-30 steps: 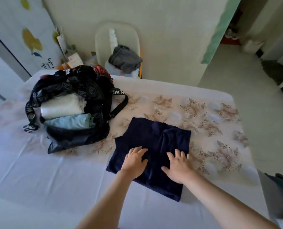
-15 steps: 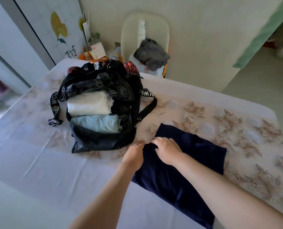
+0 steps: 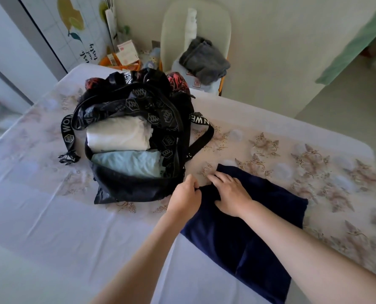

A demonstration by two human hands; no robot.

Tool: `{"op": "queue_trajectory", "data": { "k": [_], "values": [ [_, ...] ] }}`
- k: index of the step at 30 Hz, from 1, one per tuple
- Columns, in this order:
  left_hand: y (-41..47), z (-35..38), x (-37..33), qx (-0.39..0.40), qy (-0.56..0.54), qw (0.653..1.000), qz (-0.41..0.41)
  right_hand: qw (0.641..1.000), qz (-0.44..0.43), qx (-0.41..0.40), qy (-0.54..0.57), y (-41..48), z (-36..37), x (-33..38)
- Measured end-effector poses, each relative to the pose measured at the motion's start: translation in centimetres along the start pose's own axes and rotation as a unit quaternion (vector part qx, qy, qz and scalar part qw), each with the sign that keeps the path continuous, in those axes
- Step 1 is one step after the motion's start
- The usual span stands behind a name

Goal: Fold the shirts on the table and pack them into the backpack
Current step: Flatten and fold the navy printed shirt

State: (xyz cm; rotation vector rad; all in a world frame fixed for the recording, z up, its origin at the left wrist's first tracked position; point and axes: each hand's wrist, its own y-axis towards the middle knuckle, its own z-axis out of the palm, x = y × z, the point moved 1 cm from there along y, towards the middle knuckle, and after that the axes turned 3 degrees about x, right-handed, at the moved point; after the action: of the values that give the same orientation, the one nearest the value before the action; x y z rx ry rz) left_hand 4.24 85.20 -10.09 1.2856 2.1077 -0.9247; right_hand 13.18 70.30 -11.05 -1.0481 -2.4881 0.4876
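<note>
Both hands are seen in the head view at the far-left corner of the navy shirt [image 3: 248,233]. The left hand [image 3: 186,195] is curled, with the cloth's edge pinched between thumb and fingers. The right hand [image 3: 231,195] is laid flat on the fabric just beside it, fingers fairly straight.

The navy shirt is spread on the surface [image 3: 51,216] as a rough rectangle (how many folds have been made cannot be told). It lies right of and nearer than the backpack [image 3: 134,189], close to its near corner. The backpack is lying open, with a white folded shirt [image 3: 117,137] and a light blue folded shirt [image 3: 127,163] packed inside, so two garments are judged done. The navy one is judged to need at least one more fold before it is put in.

A black strap [image 3: 202,139] is trailed from the backpack towards the shirt's far edge and might be caught. Beyond the surface's far edge a pale chair [image 3: 196,29] is stood with a grey garment [image 3: 204,60] heaped on it; whether that belongs to the task cannot be told.
</note>
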Motion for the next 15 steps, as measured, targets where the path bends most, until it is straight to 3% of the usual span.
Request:
{"op": "queue_trajectory", "data": {
  "k": [6, 10, 12, 15],
  "values": [
    [0.2, -2.3, -0.7, 0.028, -0.073, 0.997, 0.0, 0.975, -0.06, -0.065, 0.204, 1.0, -3.8, 2.4],
    [0.0, -2.4, -0.2, 0.095, -0.014, 0.995, -0.029, 0.998, -0.061, 0.005, 0.017, 1.8, -6.1, 2.3],
    [-0.5, -2.5, -0.4, 0.09, 0.036, 0.995, 0.001, 0.996, -0.081, 0.019, 0.014, 1.4, -6.6, 2.0],
    [-1.1, -2.5, -1.5, 0.056, 0.011, 0.998, 0.04, 0.988, -0.131, -0.063, 0.057, -0.2, -6.5, 1.5]
  ]
}}
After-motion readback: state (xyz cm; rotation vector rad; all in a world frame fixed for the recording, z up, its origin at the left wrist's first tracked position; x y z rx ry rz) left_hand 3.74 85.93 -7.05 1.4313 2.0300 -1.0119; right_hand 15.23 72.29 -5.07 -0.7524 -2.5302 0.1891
